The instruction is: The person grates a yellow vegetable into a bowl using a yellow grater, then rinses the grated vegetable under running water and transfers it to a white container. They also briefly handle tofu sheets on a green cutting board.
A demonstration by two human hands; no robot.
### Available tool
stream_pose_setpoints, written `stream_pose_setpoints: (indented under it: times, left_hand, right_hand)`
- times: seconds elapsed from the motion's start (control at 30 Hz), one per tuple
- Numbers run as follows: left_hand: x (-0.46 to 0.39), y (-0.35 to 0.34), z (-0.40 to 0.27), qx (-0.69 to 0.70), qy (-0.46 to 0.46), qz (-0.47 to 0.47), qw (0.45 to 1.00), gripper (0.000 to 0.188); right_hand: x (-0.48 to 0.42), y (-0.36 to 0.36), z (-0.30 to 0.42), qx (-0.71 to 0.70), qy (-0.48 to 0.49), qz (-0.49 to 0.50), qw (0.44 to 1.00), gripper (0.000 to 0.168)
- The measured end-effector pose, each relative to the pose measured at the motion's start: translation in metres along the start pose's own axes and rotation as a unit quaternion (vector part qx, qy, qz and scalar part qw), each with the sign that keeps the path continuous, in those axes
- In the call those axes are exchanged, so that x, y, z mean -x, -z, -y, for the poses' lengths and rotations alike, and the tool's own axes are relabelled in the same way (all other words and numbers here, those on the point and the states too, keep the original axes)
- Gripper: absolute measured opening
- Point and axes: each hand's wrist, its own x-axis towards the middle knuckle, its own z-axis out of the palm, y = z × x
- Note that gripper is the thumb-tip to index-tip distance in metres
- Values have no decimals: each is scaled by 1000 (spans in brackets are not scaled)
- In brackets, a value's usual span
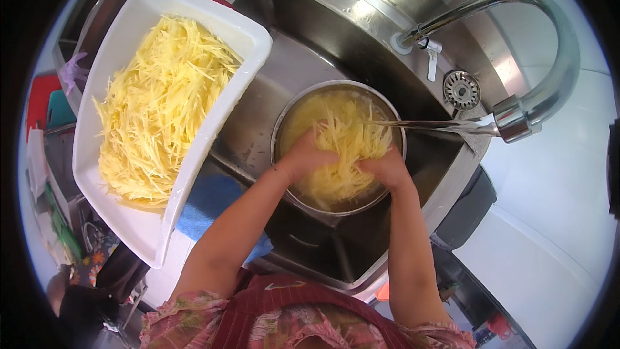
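My left hand and my right hand are both inside a round metal bowl of cloudy water. Between them they hold a clump of thin pale-yellow shreds, which look like potato. Some fingers are hidden under the shreds and water. The metal bowl stands in a stainless steel sink. A stream of water runs from the curved faucet into the bowl. To my left, a white plastic tub holds a large heap of similar shreds.
A blue cloth lies beneath the tub's near side, by the sink edge. The faucet lever and a sink strainer are at the far right. A purple glove-like item hangs at the left, near red and teal boards.
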Motion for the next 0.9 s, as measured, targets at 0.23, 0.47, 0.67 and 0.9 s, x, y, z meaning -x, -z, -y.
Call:
stream_pose_setpoints:
  times: [0.23,0.47,0.67,0.9]
  left_hand:
    - [29,-14,-38,-445,-103,18,889,76]
    - [-2,10,16,-298,-19,-245,922,75]
    - [-54,28,46,-161,58,-274,947,66]
    - [-54,29,16,-60,12,-141,988,44]
  right_hand:
    - [32,-17,41,430,52,61,900,62]
    - [-38,6,32,406,143,-32,902,60]
    - [-106,-14,0,382,33,-29,923,79]
    - [-103,-3,13,220,-58,97,969,65]
